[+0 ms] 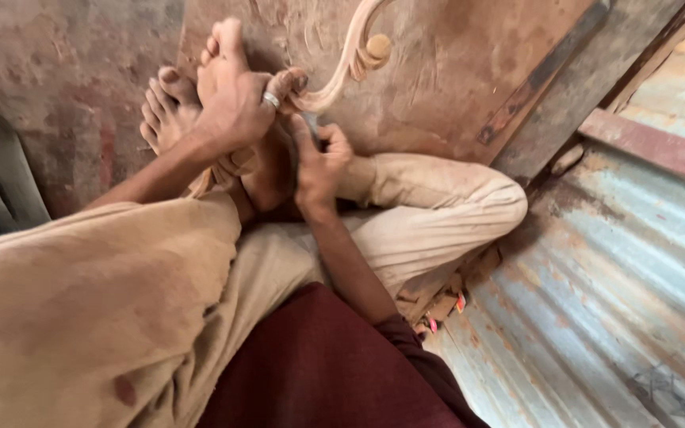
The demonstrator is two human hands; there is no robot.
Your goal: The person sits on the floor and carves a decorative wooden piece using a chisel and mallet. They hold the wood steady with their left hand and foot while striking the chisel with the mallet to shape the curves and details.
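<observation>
Maroon sleeve (334, 364) nearest; both hands, left (235, 107) and right (319, 162), gripped carved wooden scroll (350, 63) against wooden board (453, 71), carving apparently unfinished.

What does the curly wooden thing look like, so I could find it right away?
Start at the big brown wooden board leaning at the top. Against its lower left lies a pale carved wood piece, running up from the left hand with its ring, beside the right hand. Unlike the flat, dark board, it is light, curved like an S, with a round knob.
</observation>
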